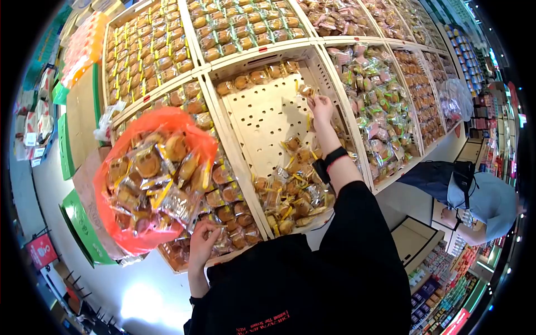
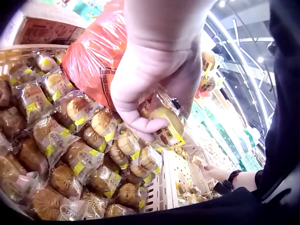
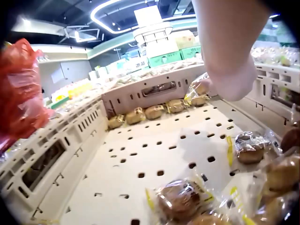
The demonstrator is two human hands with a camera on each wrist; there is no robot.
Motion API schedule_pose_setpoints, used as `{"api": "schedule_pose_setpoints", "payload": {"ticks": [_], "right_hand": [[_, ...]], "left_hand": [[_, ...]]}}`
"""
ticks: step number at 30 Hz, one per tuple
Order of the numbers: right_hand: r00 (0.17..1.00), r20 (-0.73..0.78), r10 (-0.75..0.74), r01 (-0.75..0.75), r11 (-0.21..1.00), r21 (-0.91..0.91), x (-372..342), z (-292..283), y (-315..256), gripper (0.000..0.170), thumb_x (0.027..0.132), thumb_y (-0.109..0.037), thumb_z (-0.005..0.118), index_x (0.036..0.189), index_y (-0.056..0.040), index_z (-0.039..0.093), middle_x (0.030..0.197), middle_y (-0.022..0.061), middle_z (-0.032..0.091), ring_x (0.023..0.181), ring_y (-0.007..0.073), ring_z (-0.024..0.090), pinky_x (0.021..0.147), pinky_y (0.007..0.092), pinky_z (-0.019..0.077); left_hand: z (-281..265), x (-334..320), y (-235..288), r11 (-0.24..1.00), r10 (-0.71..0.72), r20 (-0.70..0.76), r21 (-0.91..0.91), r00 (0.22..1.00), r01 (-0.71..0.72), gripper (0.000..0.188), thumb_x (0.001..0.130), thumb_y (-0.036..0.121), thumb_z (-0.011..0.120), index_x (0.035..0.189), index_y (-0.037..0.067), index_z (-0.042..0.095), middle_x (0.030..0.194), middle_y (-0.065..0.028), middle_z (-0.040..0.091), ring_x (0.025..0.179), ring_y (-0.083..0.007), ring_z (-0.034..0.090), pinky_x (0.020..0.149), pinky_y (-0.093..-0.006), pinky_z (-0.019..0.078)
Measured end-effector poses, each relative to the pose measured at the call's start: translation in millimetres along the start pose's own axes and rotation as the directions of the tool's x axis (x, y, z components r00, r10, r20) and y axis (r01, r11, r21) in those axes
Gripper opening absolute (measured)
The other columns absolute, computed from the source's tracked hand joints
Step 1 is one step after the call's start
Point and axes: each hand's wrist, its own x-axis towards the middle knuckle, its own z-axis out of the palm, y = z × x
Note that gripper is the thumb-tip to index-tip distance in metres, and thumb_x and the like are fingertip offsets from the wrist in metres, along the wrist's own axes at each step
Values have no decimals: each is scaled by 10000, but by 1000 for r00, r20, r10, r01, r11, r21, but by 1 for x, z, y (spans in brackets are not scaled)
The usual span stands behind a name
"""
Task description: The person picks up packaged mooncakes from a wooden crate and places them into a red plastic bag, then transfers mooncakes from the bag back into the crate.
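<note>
My right hand (image 1: pixel 322 111) pinches a wrapped mooncake (image 1: pixel 306 90) near the far right corner of a cream perforated crate (image 1: pixel 245 120). A short row of wrapped mooncakes (image 3: pixel 153 111) lines that crate's far wall, and a loose pile of them (image 1: pixel 296 195) fills its near end. In the left wrist view my left hand (image 2: pixel 150 89) has its fingers curled round another wrapped mooncake (image 2: pixel 167 125) with a yellow label. It is beside a red plastic bag (image 1: pixel 120 234), which is heaped with mooncakes (image 1: pixel 148 162) and stands on the crate to the left.
Rows of packed mooncakes (image 2: pixel 65 180) lie under and beside the bag. More crates hold yellow-labelled pastries (image 1: pixel 148 50), green-labelled ones (image 1: pixel 245 28) and pink and green packets (image 1: pixel 374 95). Wooden dividers (image 1: pixel 237 148) separate them. A person (image 1: pixel 486 206) in light blue is at the right.
</note>
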Motion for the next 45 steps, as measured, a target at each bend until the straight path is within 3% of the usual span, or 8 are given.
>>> {"api": "schedule_pose_setpoints", "payload": {"ticks": [10,16,22,26,34,39,42,45], "right_hand": [[987,-152,48,-48,999,5,98,60,15,136,870,-28,529,950,43,444,928,159,547,756,242,621,626,308,562],[973,-200,112,-24,918,397,112,82,20,236,784,-31,663,950,35,510,815,82,556,630,175,545,549,277,492],[958,-286,-14,-75,952,-298,164,66,78,296,698,-101,756,860,13,537,710,58,573,511,126,519,369,269,395],[928,-314,-200,84,935,-346,156,74,83,311,694,-96,754,873,17,527,652,66,572,419,129,489,334,281,363],[884,-415,-215,-200,629,-751,137,92,51,373,715,-242,739,870,24,527,668,128,598,485,166,545,368,300,405],[979,-199,33,-163,711,-684,157,72,61,503,700,-349,734,928,47,522,756,132,616,536,269,570,511,362,484],[995,-86,-59,-26,654,-756,89,75,17,547,746,-312,676,1111,49,488,1131,211,540,1069,332,511,912,397,397],[767,458,-450,612,298,-732,62,64,9,429,828,-216,569,1182,3,466,1302,143,415,1210,312,371,1001,409,302]], "left_hand": [[5,11,-7,991,-109,10,-77,994,109,117,800,111,625,785,18,556,1053,-70,492,881,-121,485,757,-233,378],[9,22,9,994,-108,56,37,993,106,142,778,118,637,763,4,554,970,-78,529,879,-164,506,741,-257,397],[9,28,2,989,-144,98,39,985,141,146,777,130,645,767,10,563,995,-84,527,906,-169,503,779,-256,390],[11,31,2,974,-212,124,-57,969,220,129,783,124,652,780,33,561,1042,-66,487,953,-147,488,807,-243,384],[9,29,-14,972,-225,139,-34,964,231,124,792,112,643,805,49,536,1042,-50,471,940,-135,475,810,-251,384],[11,27,-15,988,-148,113,53,983,143,126,793,116,642,828,48,542,1008,-34,501,906,-123,480,776,-242,383],[12,23,-14,988,-145,102,-34,984,149,137,797,121,642,848,46,540,1002,-31,501,867,-105,476,748,-225,379],[12,22,-12,973,-190,125,-106,974,203,138,800,116,643,858,47,540,989,-27,502,831,-94,474,723,-217,377]]}}
